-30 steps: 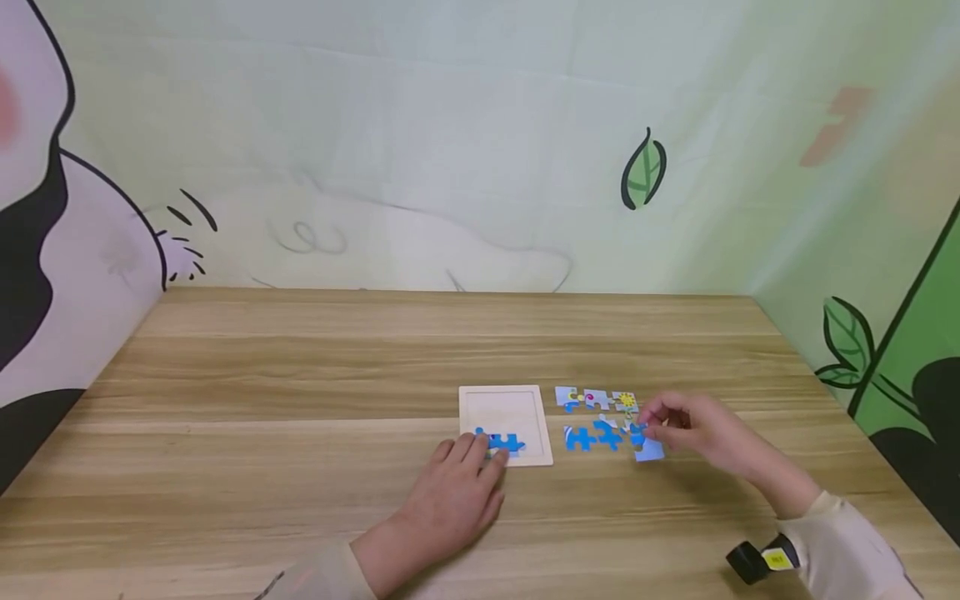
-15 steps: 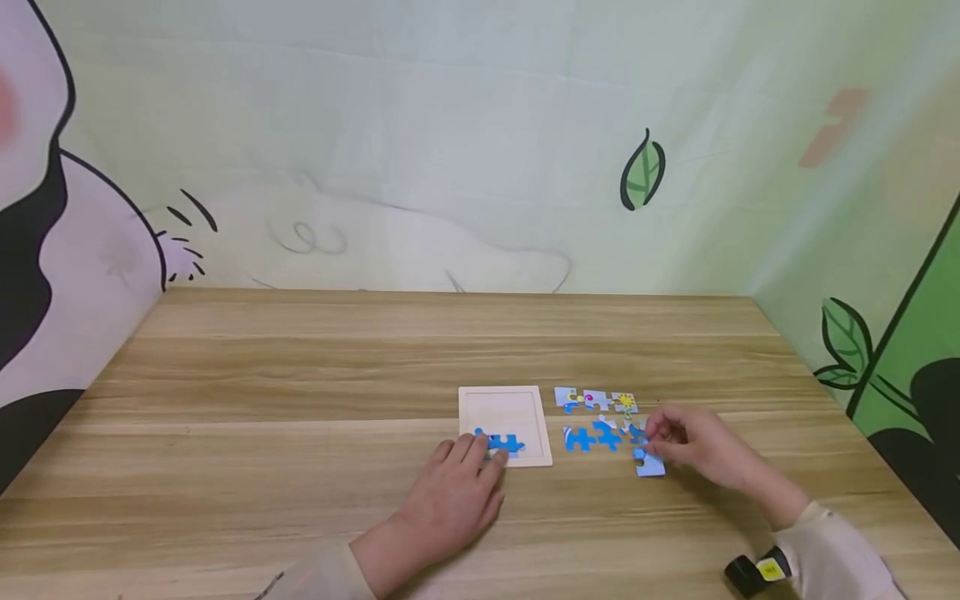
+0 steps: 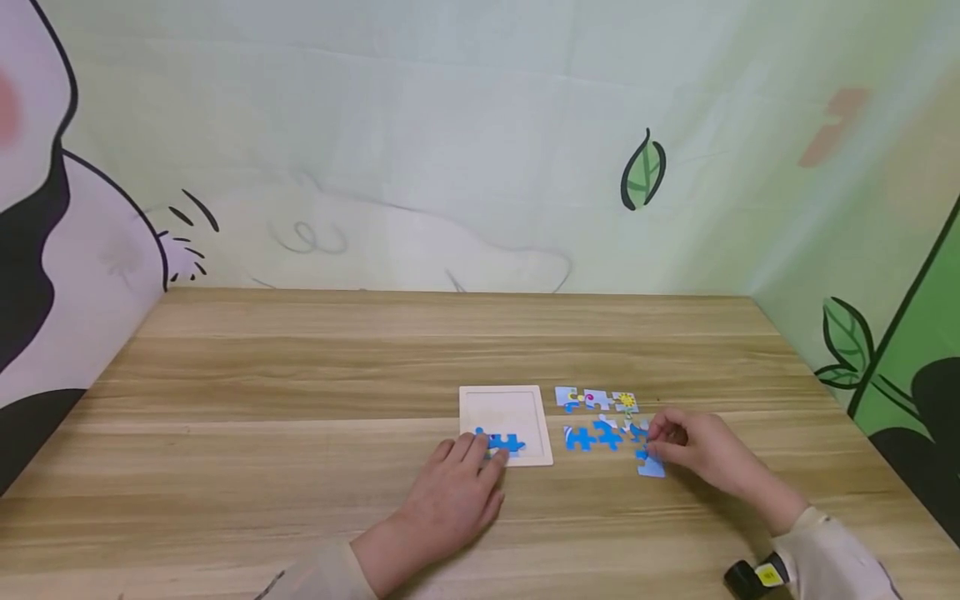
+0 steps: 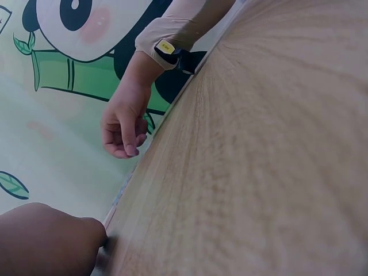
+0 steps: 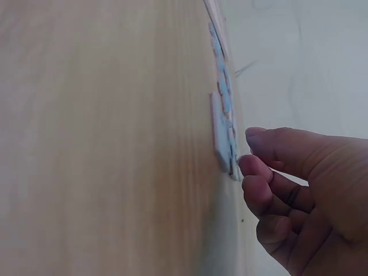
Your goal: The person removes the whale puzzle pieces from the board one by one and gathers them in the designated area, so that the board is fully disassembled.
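Observation:
On the board of a pale wooden puzzle tray (image 3: 500, 408), the fingertips of my left hand (image 3: 453, 498) rest on joined blue puzzle pieces (image 3: 506, 442) along its near edge. My right hand (image 3: 701, 446) is low at the right end of the loose pieces, thumb and fingertips bent in at the edge of a blue piece (image 3: 638, 432). Its fingers partly cover that piece; I cannot tell whether they pinch it. A light-blue puzzle piece (image 3: 652, 467) lies just below. In the right wrist view, the right hand's thumb and index fingertip stand slightly apart beside the pieces.
Right of the tray, a row of light-blue pieces, including a sun piece (image 3: 626, 402), lies above a row of blue pieces (image 3: 580, 438). The wooden table (image 3: 300, 375) meets a cartoon-printed wall (image 3: 420, 167) at the back. The right wrist wears a black device (image 3: 742, 577).
The light-blue piece near my right hand has slid toward the near edge. My right hand has shifted slightly nearer too. My left hand has stayed in place on the tray.

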{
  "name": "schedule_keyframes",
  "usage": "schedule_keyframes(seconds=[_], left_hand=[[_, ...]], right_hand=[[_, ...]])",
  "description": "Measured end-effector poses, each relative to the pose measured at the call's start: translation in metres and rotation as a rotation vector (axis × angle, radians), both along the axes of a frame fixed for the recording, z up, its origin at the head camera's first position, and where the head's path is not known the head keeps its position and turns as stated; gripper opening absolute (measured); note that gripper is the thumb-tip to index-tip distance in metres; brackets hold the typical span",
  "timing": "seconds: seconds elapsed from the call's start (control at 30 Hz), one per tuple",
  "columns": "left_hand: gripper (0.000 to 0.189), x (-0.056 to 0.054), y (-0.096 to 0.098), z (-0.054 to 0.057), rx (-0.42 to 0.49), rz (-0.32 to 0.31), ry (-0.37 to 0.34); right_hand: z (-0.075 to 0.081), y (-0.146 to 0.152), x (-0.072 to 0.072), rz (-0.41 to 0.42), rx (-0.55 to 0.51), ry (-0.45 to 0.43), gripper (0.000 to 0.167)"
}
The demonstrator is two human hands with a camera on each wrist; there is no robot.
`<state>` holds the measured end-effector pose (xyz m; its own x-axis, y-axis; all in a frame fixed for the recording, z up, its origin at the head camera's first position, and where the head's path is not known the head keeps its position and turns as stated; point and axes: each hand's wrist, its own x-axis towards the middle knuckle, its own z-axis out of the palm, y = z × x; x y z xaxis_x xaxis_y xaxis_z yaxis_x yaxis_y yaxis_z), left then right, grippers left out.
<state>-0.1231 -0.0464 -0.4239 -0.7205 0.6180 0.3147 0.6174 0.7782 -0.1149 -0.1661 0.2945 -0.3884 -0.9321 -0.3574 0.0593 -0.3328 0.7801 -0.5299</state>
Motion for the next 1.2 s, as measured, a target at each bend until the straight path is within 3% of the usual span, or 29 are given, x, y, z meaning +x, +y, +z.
schedule_keyframes(seconds=[0.47, 1.2], left_hand=[[0.045, -0.001, 0.001, 0.0, -0.006, -0.008, -0.02], [0.041, 0.0, 0.001, -0.002, -0.013, 0.001, 0.118]], right_hand=[[0.016, -0.019, -0.002, -0.003, -0.01, 0.001, 0.004], [0.008, -0.102, -0.017, 0.231, -0.066, 0.011, 0.015]])
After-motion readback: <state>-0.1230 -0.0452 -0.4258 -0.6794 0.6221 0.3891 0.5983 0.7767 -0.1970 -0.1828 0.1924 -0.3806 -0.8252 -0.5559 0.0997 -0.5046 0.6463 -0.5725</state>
